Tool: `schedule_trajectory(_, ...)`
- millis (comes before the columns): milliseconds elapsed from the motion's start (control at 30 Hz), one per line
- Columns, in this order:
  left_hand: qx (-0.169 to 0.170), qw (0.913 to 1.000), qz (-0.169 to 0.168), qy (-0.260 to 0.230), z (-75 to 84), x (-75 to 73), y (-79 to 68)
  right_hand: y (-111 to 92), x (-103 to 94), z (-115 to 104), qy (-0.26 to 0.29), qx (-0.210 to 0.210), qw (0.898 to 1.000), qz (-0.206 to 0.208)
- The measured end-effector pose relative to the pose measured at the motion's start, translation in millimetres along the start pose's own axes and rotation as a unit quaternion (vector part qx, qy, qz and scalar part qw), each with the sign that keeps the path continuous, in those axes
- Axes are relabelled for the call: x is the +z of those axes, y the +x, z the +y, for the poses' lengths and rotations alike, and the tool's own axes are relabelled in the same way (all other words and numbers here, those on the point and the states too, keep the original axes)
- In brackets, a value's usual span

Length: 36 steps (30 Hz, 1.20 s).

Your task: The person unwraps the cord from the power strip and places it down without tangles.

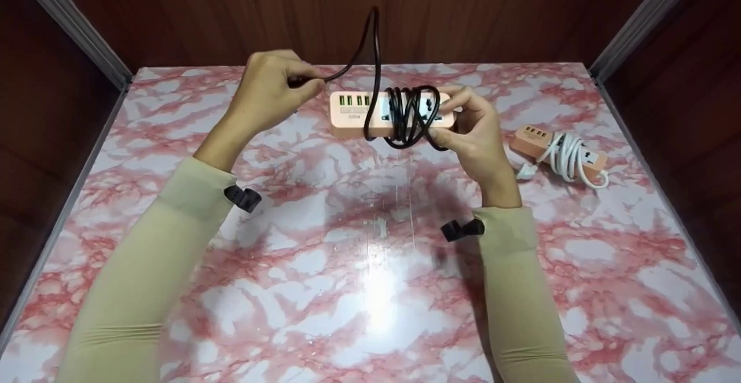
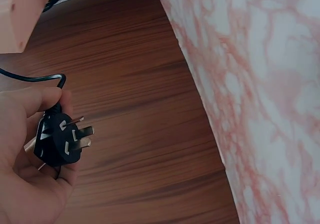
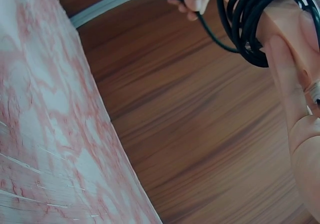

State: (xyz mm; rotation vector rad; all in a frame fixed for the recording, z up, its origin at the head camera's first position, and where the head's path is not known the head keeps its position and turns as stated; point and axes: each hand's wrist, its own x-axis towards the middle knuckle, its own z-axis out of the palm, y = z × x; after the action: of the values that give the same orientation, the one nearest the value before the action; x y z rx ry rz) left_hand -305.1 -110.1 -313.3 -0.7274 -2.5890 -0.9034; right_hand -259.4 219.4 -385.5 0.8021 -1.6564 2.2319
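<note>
My right hand point(image 1: 476, 134) grips the right end of a peach power strip point(image 1: 352, 118), raised over the table. Several loops of black cord point(image 1: 405, 118) are wound round the strip's right half. From the coil a free length rises in a bend and runs left to my left hand point(image 1: 272, 91). In the left wrist view that hand holds a black plug point(image 2: 59, 140), its thumb and fingers curled about the cord end, with three metal prongs facing outward. USB ports show on the strip's left part.
On the table's right lies a second peach power strip point(image 1: 529, 140) wrapped in white cord point(image 1: 567, 157), its white plug point(image 1: 525, 172) beside it. The marbled pink-and-white table point(image 1: 324, 290) is bounded by dark wood panels point(image 1: 463, 18) at the back and sides.
</note>
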Motion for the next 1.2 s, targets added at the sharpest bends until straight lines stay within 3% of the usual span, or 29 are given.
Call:
schedule_trajectory(400,0.001,0.9986,0.052,-0.002,19.5,-21.5,8.4,1.3,-0.7,0.1,-0.039,0.016,0.999,0.005)
schedule_trajectory(667,0.028,0.9965,0.078,0.005,35.3,-33.4,9.5,0.7,-2.3,0.9,-0.053,0.017,0.998,0.011)
schedule_trajectory(1000,0.041,0.9939,0.102,0.004,37.7,-44.0,6.4,0.7,-5.3,4.1,-0.053,0.01,0.998,0.021)
schedule_trajectory(1200,0.095,0.9866,0.133,-0.008,37.5,-45.2,-5.1,1.5,-4.2,4.4,-0.049,0.004,0.998,0.03)
